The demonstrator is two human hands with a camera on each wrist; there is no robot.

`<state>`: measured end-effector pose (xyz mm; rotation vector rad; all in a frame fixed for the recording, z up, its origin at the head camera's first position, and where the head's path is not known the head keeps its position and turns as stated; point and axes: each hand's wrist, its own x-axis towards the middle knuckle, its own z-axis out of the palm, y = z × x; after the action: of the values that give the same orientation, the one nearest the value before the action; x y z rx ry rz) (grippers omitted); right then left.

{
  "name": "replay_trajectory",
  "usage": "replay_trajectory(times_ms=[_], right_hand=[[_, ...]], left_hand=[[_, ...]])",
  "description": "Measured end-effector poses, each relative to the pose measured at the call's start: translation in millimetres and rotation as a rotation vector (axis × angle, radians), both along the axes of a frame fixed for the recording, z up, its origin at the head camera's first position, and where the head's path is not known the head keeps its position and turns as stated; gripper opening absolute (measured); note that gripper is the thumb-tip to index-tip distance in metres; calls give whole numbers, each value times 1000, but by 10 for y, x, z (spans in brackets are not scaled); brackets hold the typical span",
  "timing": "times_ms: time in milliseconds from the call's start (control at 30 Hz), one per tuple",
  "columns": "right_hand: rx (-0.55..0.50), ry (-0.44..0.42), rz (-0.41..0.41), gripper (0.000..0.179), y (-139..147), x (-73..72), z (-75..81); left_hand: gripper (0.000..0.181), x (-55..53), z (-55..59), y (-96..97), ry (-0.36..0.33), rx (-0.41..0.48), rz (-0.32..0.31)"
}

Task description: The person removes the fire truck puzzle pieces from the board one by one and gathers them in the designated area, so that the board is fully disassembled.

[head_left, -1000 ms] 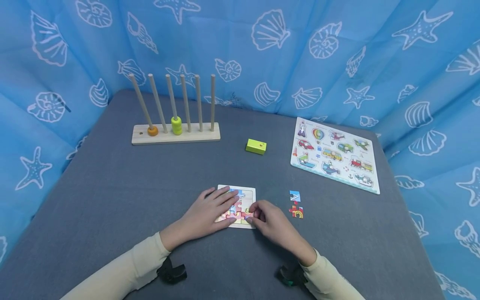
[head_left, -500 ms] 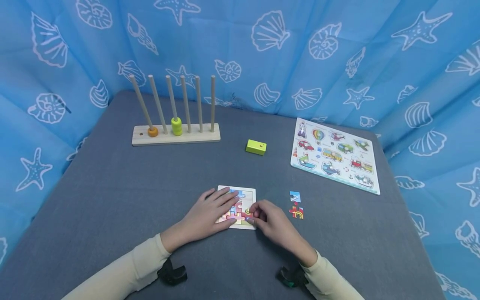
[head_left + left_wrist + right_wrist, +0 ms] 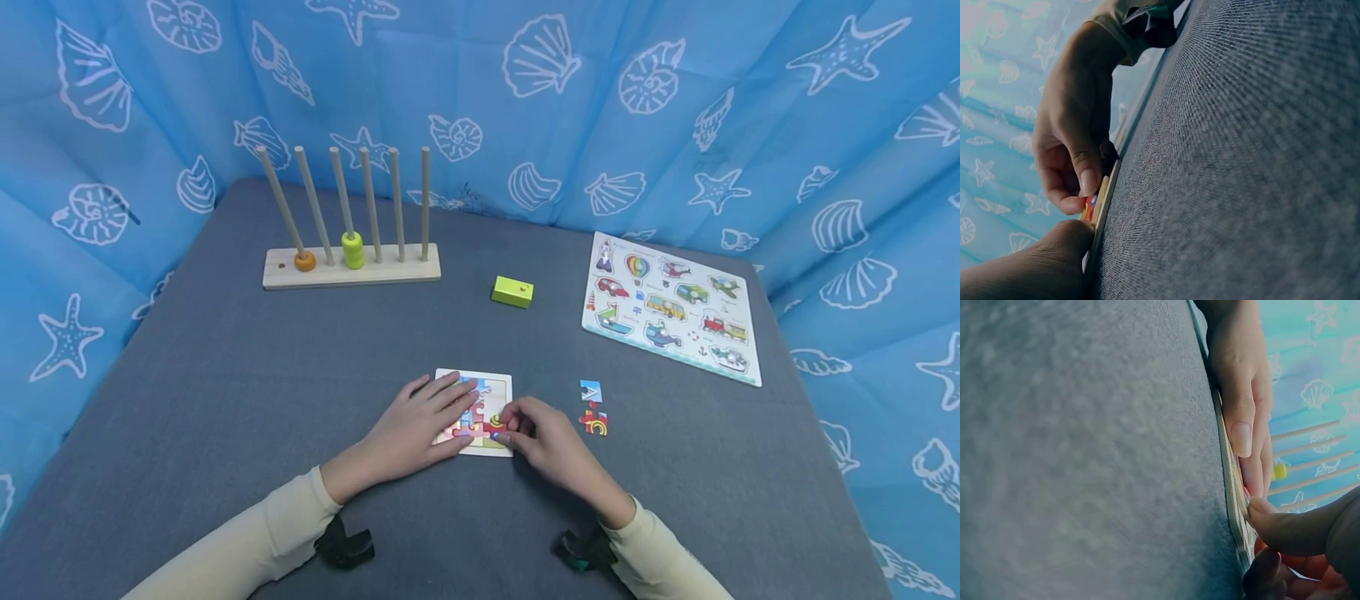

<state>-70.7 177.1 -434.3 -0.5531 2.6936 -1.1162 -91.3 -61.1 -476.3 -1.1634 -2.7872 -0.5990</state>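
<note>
My left hand (image 3: pixel 412 425) rests flat over the left part of a small jigsaw puzzle board (image 3: pixel 498 377), its fingers spread across joined pink and blue pieces. With thumb and fingertips, my right hand (image 3: pixel 553 443) pinches a red puzzle piece (image 3: pixel 496 424) at the board's lower right. In the left wrist view this red piece (image 3: pixel 1090 205) shows beneath the right thumb, close over the board. Above it, the board's upper right is bare pale wood. Two loose pieces lie right of the board: a blue one (image 3: pixel 591 391) with a letter and a red one (image 3: pixel 596 424) with a yellow curve.
At the back left stands a wooden peg rack (image 3: pixel 405 271) with orange and green beads. A green block (image 3: pixel 512 292) lies behind the puzzle. Toward the back right is a vehicle-picture peg board (image 3: pixel 667 308). A blue seashell curtain (image 3: pixel 495 100) hangs around the grey table (image 3: pixel 225 367).
The right fingers shift very slightly at the red puzzle piece, more of which now shows. The left hand stays in place on the board.
</note>
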Motion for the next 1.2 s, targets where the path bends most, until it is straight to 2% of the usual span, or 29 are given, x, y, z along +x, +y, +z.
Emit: replay_trajectory(times_ms=[200,467,667,967,1200], right_hand=[[-19,-77,-8,14,18,-47,0],[6,-193,-53,8,-9,-98,88],[-52,-306,-93,5,-58,-116,156],[-76,-325,-120,9,18,-95,187],[-61,-355,-262,10,304,53,242]], left_hand=[[59,-8,-23,5,-3,3,4],[59,-10,-11,3,-23,-1,9],[58,-7,-4,3,-16,13,8],[59,-14,-30,5,3,-2,10],[58,-19,-30,-3,25,38,3]])
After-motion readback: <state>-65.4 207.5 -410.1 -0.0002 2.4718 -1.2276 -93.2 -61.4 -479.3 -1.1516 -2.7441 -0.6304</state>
